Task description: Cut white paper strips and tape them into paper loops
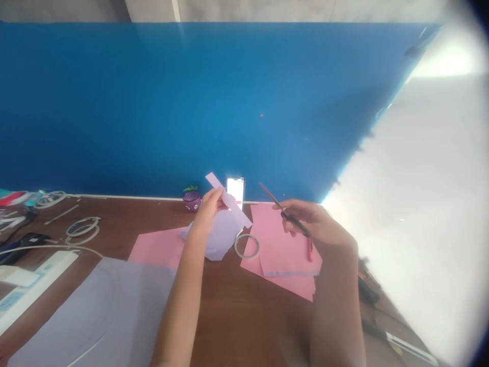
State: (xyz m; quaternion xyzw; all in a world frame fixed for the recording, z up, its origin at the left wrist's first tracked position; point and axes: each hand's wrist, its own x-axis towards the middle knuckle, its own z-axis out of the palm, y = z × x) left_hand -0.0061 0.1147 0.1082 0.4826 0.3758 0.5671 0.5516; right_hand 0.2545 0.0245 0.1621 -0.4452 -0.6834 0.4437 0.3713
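Observation:
My left hand pinches a pale purple paper strip, which slants down to the right above the table. Below it lies a lavender paper piece with an angular outline. My right hand grips a pair of scissors by the handle, the blades pointing up and to the left, apart from the strip. Pink paper sheets lie beneath the right hand. A roll of tape rests between the lavender piece and the pink sheets.
A lit phone stands against the blue partition, with a purple pot to its left. At left are a large lavender sheet, a white power strip and coiled cables. Dark tools lie at the right edge.

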